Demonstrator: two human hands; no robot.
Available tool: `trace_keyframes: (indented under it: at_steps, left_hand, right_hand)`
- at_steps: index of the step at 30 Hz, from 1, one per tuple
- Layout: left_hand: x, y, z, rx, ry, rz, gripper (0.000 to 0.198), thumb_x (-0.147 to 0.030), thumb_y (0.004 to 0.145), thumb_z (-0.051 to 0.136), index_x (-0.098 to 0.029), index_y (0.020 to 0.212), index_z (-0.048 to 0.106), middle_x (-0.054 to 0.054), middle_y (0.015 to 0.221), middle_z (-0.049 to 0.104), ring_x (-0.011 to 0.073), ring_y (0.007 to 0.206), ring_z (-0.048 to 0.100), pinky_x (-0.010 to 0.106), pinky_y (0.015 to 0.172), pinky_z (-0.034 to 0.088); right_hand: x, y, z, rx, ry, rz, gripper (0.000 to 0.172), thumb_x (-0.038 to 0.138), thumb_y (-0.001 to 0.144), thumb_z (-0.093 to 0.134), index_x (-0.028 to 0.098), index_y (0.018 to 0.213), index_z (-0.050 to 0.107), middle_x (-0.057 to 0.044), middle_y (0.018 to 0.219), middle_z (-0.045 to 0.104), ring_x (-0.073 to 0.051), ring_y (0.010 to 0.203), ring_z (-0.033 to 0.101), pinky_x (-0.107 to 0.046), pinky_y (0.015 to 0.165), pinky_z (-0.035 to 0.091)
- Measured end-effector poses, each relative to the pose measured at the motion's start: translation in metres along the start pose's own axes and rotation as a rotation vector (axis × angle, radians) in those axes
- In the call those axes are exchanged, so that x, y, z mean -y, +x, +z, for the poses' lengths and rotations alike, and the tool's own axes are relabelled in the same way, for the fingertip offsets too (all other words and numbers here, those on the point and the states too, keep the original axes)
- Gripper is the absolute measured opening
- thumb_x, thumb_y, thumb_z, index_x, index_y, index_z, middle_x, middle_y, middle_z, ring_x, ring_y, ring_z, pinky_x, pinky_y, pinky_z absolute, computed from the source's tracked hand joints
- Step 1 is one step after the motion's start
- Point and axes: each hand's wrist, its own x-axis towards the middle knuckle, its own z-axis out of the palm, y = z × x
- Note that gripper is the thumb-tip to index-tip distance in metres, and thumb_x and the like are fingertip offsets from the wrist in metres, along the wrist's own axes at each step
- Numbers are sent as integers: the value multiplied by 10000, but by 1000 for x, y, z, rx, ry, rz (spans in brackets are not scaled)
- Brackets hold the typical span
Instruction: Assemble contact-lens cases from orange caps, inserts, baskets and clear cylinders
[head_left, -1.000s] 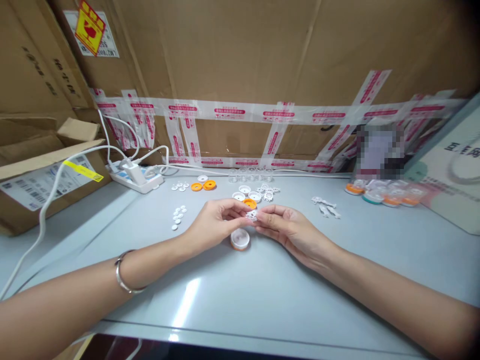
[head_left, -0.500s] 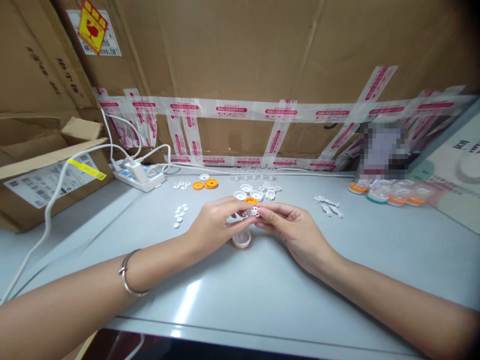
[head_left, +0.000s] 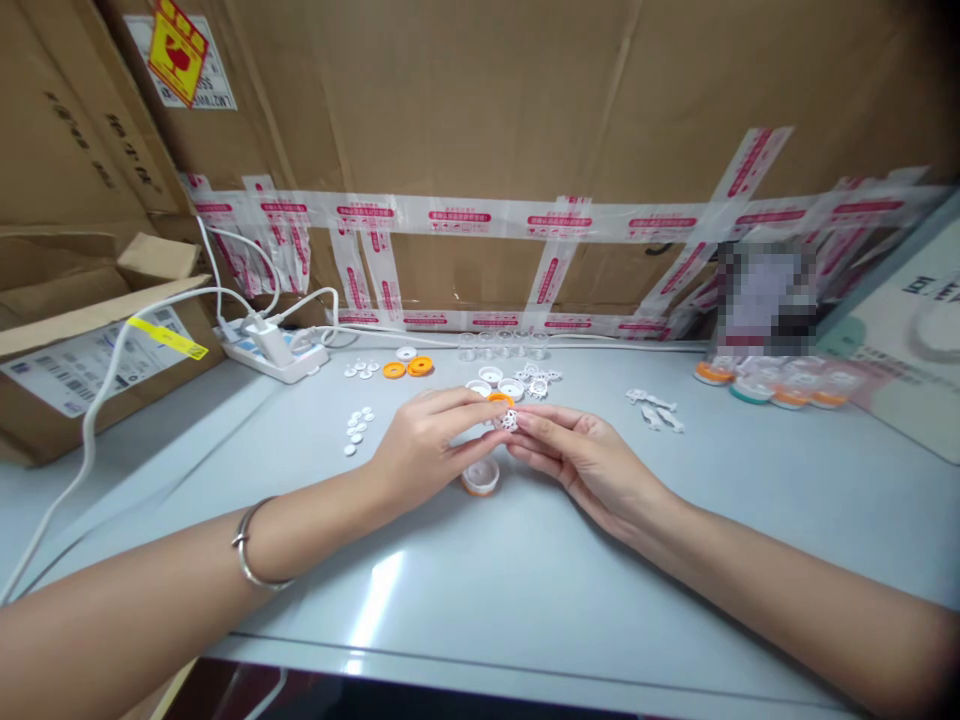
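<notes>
Compared with one second earlier, the white openwork part point(head_left: 508, 421) sits slightly farther from the round orange-and-white piece point(head_left: 481, 476), and the fingers of the left hand point(head_left: 424, 432) reach straighter across it; the right hand point(head_left: 581, 442) has stayed nearly in place. Grip: both hands grasp the part at their fingertips, left from one side, right from the other; left thumb lies below, left fingers above; fine contact is too small to tell. Part location: between the hands, near the middle of the grey table point(head_left: 600, 600); the orange-and-white piece lies on the near side, partly behind the left hand; an orange ring point(head_left: 501, 400) shows just beyond the fingertips, beside white round caps point(head_left: 511, 389); more white openwork pieces point(head_left: 538, 382) lie to the right of these caps; clear cups point(head_left: 504, 346) stand in a row at the back. Left of the hands: orange discs point(head_left: 420, 366), small white discs point(head_left: 357, 438); farther left, a white power strip point(head_left: 300, 367) with plugs and cables. Right: white elongated pieces point(head_left: 656, 412); farther right, clear-topped containers point(head_left: 791, 392) with orange or green bases; a metal bracelet point(head_left: 244, 545) circles the left wrist.
</notes>
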Motion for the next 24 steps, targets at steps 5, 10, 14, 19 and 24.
trace_keyframes:
  at_steps: [5,10,14,19,24]
  left_hand:
    - [-1,2,1,-18,42,37,146,-209,788,632,-135,910,664,78,865,694,165,789,640,297,730,524]
    - [-1,2,3,35,46,10,153,-222,795,624,-142,916,672,80,879,696,168,802,646,288,723,527]
    - [-1,1,2,30,58,-7,150,-217,793,624,-133,908,670,82,874,700,171,794,650,291,723,526]
    - [-1,1,2,20,67,-22,132,-231,792,623,-139,878,661,71,836,700,166,767,646,284,700,514]
    - [-3,0,3,55,78,-37,86,-228,787,618,-148,811,637,45,758,681,157,718,629,282,681,486]
  right_hand:
    - [-1,0,-2,-18,-2,14,132,224,694,713,178,817,720,-26,835,728,-113,791,674,-209,803,525]
    - [-1,0,0,-17,-3,1,155,237,683,718,173,825,715,-29,839,724,-119,784,672,-236,812,526]
    - [0,-1,0,-9,-2,-16,141,239,684,716,175,810,711,-25,833,719,-119,795,667,-243,822,523]
    - [-1,-3,2,-13,-22,-43,134,262,683,717,182,789,701,-23,849,713,-127,821,656,-270,853,504]
    - [-4,-1,3,-20,-77,-99,221,255,618,767,179,792,655,-5,781,700,-120,740,648,-278,788,498]
